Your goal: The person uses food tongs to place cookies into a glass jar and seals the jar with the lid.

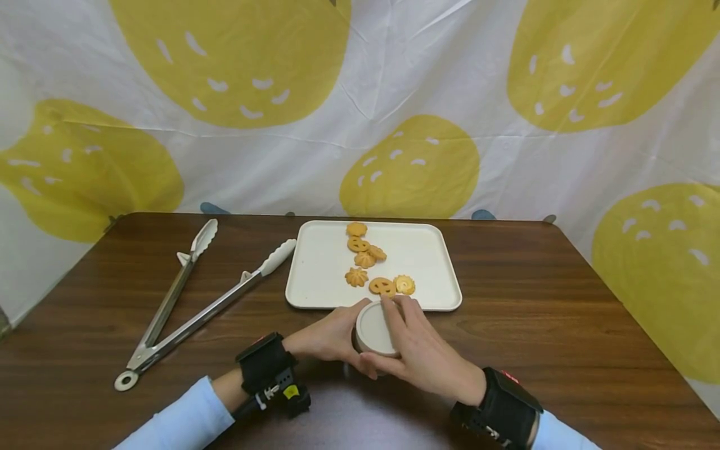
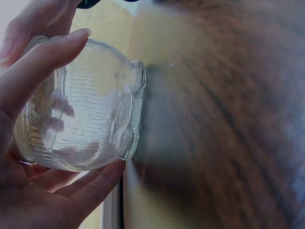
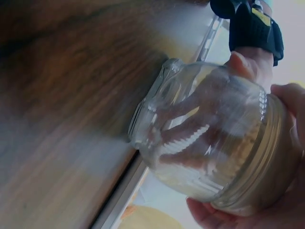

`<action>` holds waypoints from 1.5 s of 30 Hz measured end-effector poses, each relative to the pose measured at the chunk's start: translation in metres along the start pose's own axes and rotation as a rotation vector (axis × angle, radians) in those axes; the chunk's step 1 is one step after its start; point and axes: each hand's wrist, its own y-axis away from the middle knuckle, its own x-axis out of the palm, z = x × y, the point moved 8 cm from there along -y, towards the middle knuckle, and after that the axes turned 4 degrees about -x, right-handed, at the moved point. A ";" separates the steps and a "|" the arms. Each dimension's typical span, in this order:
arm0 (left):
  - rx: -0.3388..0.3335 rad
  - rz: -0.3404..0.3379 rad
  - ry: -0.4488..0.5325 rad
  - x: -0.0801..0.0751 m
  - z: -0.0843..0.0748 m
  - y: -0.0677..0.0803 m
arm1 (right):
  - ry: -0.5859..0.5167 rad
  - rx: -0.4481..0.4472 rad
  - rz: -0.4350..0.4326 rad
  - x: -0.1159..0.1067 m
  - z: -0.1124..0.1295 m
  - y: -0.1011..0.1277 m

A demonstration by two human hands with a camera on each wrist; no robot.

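A clear glass jar (image 2: 90, 105) with a pale greyish lid (image 1: 374, 329) stands on the table just in front of the tray. My left hand (image 1: 332, 337) holds the jar around its glass side, fingers beyond and thumb on the near side. From the other side, my right hand (image 1: 430, 362) grips the lid by its edge, thumb in front and fingers at the back. In the right wrist view the see-through jar (image 3: 205, 138) shows my left fingers behind the ribbed glass. No cookies show inside the jar.
A white rectangular tray (image 1: 315, 269) lies behind the jar, bearing several cookies, among them a pretzel-shaped cookie (image 1: 382, 286) and a round cookie (image 1: 404, 284). Metal tongs (image 1: 208, 314) with pale tips lie spread on the left, one tip at the tray's edge. A lemon-patterned cloth (image 1: 388, 81) hangs behind the table.
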 end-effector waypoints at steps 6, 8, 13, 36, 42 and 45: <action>0.002 0.006 0.013 0.000 0.000 0.000 | -0.084 -0.028 0.043 0.002 -0.006 -0.001; 0.001 0.012 0.019 0.001 0.001 0.000 | -0.127 -0.034 0.061 0.002 -0.009 -0.001; 0.015 0.026 0.019 0.001 0.001 0.000 | -0.243 -0.035 0.111 0.005 -0.016 -0.001; 0.010 0.025 0.025 0.001 0.001 0.000 | 0.173 0.013 -0.033 -0.008 0.008 -0.003; 0.007 0.032 0.040 0.001 0.000 0.001 | 0.054 0.002 0.012 -0.005 0.003 -0.003; 0.019 0.030 0.041 0.001 -0.001 0.001 | -0.066 -0.004 0.052 -0.003 -0.002 -0.004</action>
